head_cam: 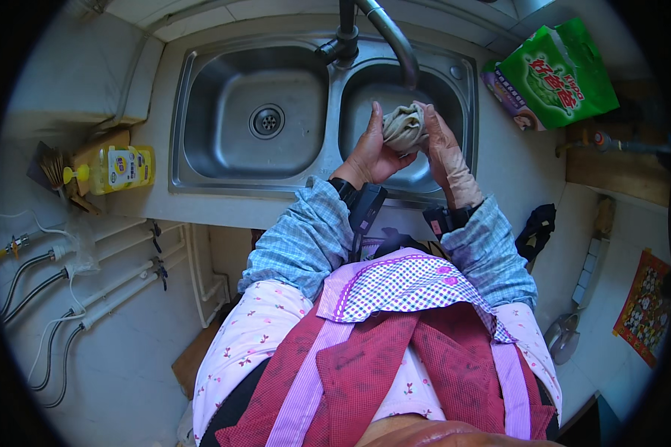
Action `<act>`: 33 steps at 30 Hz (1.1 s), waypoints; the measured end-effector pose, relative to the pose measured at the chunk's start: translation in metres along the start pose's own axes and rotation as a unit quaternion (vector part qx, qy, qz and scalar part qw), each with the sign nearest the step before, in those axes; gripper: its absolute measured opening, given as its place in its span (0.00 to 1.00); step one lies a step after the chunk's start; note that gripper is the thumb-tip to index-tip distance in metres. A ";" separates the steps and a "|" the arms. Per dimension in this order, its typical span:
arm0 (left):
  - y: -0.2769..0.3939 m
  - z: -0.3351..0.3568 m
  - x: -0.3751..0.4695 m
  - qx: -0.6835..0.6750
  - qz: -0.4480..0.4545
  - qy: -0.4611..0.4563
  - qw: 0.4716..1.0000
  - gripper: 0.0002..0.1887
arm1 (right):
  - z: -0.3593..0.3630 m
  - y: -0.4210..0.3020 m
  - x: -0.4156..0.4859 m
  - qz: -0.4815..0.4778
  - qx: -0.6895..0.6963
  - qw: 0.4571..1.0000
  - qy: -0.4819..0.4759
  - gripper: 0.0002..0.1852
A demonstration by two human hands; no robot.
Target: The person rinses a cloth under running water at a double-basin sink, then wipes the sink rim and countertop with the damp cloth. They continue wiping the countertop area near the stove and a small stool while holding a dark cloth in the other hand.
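Note:
Between my two palms is a crumpled, light grey-beige cloth (403,127), balled up above the right basin (363,95) of a stainless steel double sink. My left hand (372,150) cups the cloth from its left side, thumb pointing up and fingers curled beneath. Against its right side presses my right hand (444,151), with the fingers extended towards the tap. The curved metal spout of the tap (394,42) ends just beyond the cloth, and no water stream shows. Part of the right basin's floor is hidden behind my hands.
The left basin (223,128) has a round drain (267,121). A yellow pump bottle (124,169) stands on the counter at the left, beside brushes (51,167). At the right lies a green Kispa package (559,78). Pipes with valves (128,285) run along the lower left wall.

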State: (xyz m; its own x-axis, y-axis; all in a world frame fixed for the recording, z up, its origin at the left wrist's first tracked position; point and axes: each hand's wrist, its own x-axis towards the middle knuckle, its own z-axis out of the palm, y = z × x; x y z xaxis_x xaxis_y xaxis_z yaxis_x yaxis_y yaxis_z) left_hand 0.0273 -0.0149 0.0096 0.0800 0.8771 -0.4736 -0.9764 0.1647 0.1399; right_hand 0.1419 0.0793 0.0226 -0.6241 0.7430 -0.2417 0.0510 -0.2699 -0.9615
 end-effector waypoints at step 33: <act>0.015 0.015 -0.008 0.330 -0.053 -0.069 0.940 0.13 | 0.002 -0.045 0.024 -0.012 -0.183 0.962 -0.202 0.14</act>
State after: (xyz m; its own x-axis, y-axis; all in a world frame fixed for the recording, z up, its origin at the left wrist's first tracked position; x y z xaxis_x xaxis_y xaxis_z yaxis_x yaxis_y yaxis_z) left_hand 0.0153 -0.0127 0.0290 0.2397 0.8830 -0.4037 -0.6287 0.4580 0.6285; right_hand 0.1227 0.1080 0.0609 -0.8772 0.4272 -0.2194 0.2577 0.0332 -0.9657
